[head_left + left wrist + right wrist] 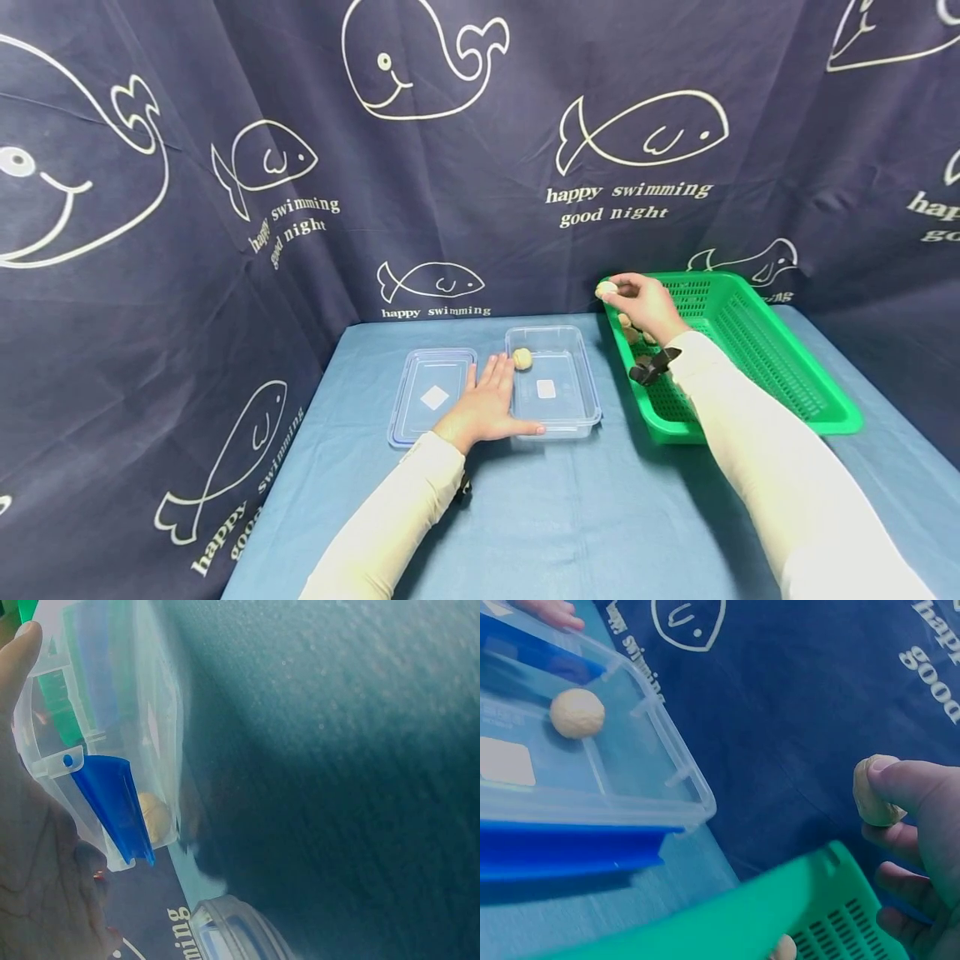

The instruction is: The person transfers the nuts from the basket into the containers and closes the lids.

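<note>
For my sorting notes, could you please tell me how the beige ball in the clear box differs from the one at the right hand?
The ball in the box rests untouched on the clear box floor, near the left hand; the pinched ball is held aloft by the right hand over the green basket rim. Both look pale beige, roundish and similar in size.

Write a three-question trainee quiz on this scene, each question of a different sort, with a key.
1. True or false: the right hand holds nothing.
2. Where does the left hand rest? A) inside the green basket B) flat on the table, against the clear container C) on the backdrop
3. Fill in: one pale ball lies inside the clear ____.

Key:
1. False; its fingers pinch a pale round piece above the basket's corner.
2. B
3. container; the lid lies on the hand's other side.
</note>
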Demonstrator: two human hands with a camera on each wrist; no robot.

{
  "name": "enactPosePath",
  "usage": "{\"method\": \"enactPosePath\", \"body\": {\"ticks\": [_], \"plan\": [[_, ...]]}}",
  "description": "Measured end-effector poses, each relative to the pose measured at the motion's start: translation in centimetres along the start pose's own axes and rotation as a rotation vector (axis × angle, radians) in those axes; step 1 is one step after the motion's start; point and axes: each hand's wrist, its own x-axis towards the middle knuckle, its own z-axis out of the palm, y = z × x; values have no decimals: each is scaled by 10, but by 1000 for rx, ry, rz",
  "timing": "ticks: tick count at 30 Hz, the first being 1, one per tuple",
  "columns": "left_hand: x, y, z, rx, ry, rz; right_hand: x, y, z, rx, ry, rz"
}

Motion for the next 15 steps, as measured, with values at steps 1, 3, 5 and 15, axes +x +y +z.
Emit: {"method": "enactPosePath", "body": {"ticks": [1,3,5,15], "plan": [[0,0,0,-4,0,-1,0,-1,2,-2,-7,-2],[0,0,1,-12,0,-4,1,-2,8,7,-14,-4],[0,0,0,-21,-6,-8,2,-4,13,17,-20,-5],[-3,2,-4,-48,-10,-16,2,-20,34,26,-75,-12]]}}
